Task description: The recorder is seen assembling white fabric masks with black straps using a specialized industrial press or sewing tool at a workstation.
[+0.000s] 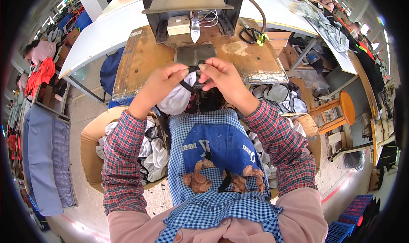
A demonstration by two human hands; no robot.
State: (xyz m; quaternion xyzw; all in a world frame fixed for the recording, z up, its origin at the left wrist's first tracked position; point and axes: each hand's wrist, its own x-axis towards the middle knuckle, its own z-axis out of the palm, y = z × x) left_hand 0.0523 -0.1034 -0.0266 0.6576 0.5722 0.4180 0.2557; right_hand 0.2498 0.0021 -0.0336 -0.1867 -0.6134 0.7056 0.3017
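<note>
White cloth (175, 101) near box (90, 160) of fabric (156, 158)

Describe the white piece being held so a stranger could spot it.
Find the wooden worktable; at its near edge, the left hand and right hand nearly meet. The white fabric piece with black trim hangs there, held up, unlike the white pieces lying in the cardboard boxes below.

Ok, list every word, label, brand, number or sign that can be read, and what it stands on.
Blue apron panel: large white lettering, not copied out here.
Pale strips on that panel: small dark lettering, likewise not copied.
Machine and background goods: any marks are too small or blurred to read.
</note>
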